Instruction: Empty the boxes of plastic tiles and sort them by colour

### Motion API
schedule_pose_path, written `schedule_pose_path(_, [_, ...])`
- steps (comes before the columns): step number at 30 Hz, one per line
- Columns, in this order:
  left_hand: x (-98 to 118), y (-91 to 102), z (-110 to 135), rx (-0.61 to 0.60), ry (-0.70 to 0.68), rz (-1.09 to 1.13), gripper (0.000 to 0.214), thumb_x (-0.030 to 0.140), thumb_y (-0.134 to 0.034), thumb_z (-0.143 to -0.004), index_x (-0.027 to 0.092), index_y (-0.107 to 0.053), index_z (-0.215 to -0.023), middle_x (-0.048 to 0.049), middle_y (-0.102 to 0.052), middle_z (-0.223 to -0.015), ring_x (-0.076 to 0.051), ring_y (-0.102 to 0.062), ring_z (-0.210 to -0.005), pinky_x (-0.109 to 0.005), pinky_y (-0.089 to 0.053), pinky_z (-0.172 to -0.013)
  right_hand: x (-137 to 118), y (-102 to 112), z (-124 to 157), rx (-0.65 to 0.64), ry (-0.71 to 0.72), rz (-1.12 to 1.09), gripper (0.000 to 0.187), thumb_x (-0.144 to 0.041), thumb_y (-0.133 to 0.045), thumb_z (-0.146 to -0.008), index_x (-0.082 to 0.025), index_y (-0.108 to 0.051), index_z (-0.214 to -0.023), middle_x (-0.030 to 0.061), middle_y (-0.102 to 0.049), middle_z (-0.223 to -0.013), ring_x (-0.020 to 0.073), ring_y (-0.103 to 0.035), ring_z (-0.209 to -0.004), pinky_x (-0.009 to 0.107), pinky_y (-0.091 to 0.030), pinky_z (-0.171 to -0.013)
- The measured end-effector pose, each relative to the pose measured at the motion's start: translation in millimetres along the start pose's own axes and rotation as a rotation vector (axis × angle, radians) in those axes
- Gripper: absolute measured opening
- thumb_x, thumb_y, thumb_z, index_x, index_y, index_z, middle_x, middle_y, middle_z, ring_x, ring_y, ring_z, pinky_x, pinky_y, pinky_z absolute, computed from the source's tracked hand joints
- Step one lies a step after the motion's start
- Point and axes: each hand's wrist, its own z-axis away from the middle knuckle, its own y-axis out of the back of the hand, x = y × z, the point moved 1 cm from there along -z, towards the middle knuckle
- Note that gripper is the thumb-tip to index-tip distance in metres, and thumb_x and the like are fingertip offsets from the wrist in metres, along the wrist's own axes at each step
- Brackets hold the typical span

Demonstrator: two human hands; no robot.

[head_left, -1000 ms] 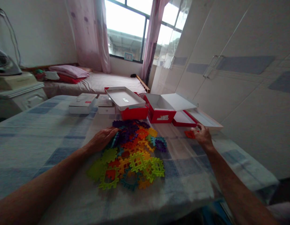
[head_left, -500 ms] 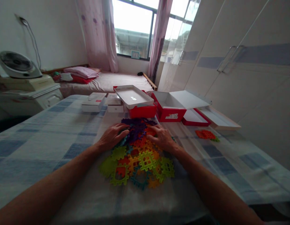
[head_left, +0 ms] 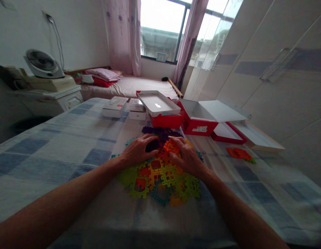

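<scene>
Orange toothed plastic tile [head_left: 171,146]: atop the far half of the heap of multicoloured toothed plastic pieces [head_left: 170,175], just left of the right hand [head_left: 187,157], the nearer hand; no clear long axis shows.
Right hand: narrowly curved, fingers and thumb about the tile; whether it grips cannot be told.
Left hand [head_left: 135,150]: thumb and fingers wide apart, beside dark purple toothed plastic pieces [head_left: 161,132].
</scene>
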Motion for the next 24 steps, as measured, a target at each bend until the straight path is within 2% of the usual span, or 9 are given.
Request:
schedule_pose_path(5, [-1.4,3.6,-3.8,0.144,0.176,0.120,0.045,0.039,-0.051,-0.083,0.013,-0.060,-0.119,-0.0111,-0.064,-0.117,-0.024,-0.060,-0.107,-0.035,-0.045,-0.096,-7.4,-4.9,-3.7,-0.038,0.030,0.038,0.057,-0.018,-0.055,-0.078,-0.023,-0.042,-0.133,0.0100,-0.050,-0.124,0.0249,-0.052,-0.111,0.043,-0.043,-0.095])
schedule_pose_path(8, [-3.3,5.3,-4.8,0.174,0.253,0.177,0.043,0.038,-0.050,-0.082,0.013,-0.062,-0.116,-0.0108,-0.066,-0.115,-0.024,-0.061,-0.105,-0.036,-0.046,-0.095,-11.1,-8.8,-6.7,-0.072,0.050,0.083,0.060,-0.022,-0.060,-0.078,-0.025,-0.041,-0.134,0.0092,-0.051,-0.125,0.0258,-0.051,-0.113,0.044,-0.042,-0.095])
schedule_pose_path(12, [-4.3,6.2,-4.5,0.157,0.258,0.211,0.044,0.040,-0.051,-0.081,0.015,-0.062,-0.116,-0.0094,-0.067,-0.116,-0.025,-0.061,-0.104,-0.037,-0.046,-0.094,-10.3,-16.4,-10.7,-0.154,0.064,0.159,0.053,-0.034,-0.065,-0.078,-0.025,-0.050,-0.128,0.0096,-0.056,-0.122,0.0258,-0.055,-0.107,0.043,-0.043,-0.092])
schedule_pose_path(15, [-5.1,6.4,-4.6,0.139,0.262,0.261,0.045,0.041,-0.048,-0.082,0.015,-0.063,-0.116,-0.0089,-0.068,-0.113,-0.024,-0.062,-0.103,-0.036,-0.047,-0.093,-6.6,-19.8,-12.4,-0.157,0.056,0.158,0.049,-0.026,-0.064,-0.077,-0.023,-0.054,-0.124,0.0096,-0.057,-0.120,0.0246,-0.055,-0.107,0.042,-0.043,-0.093])
schedule_pose_path(20, [-5.5,7.1,-5.1,0.130,0.284,0.305,0.046,0.043,-0.046,-0.083,0.015,-0.063,-0.115,-0.0081,-0.068,-0.113,-0.024,-0.062,-0.101,-0.036,-0.047,-0.091,-1.7,-17.8,-11.6,-0.071,0.082,0.035,0.062,-0.015,-0.059,-0.073,-0.026,-0.045,-0.133,0.0086,-0.054,-0.123,0.0231,-0.052,-0.112,0.041,-0.043,-0.097])
schedule_pose_path(24, [-4.3,8.3,-4.5,0.115,0.277,0.300,0.048,0.043,-0.047,-0.082,0.014,-0.062,-0.117,-0.0093,-0.067,-0.115,-0.025,-0.062,-0.102,-0.036,-0.048,-0.090,-2.4,-17.6,-11.0,-0.107,0.114,0.044,0.070,-0.016,-0.059,-0.073,-0.025,-0.038,-0.139,0.0098,-0.050,-0.124,0.0240,-0.049,-0.114,0.042,-0.042,-0.099])
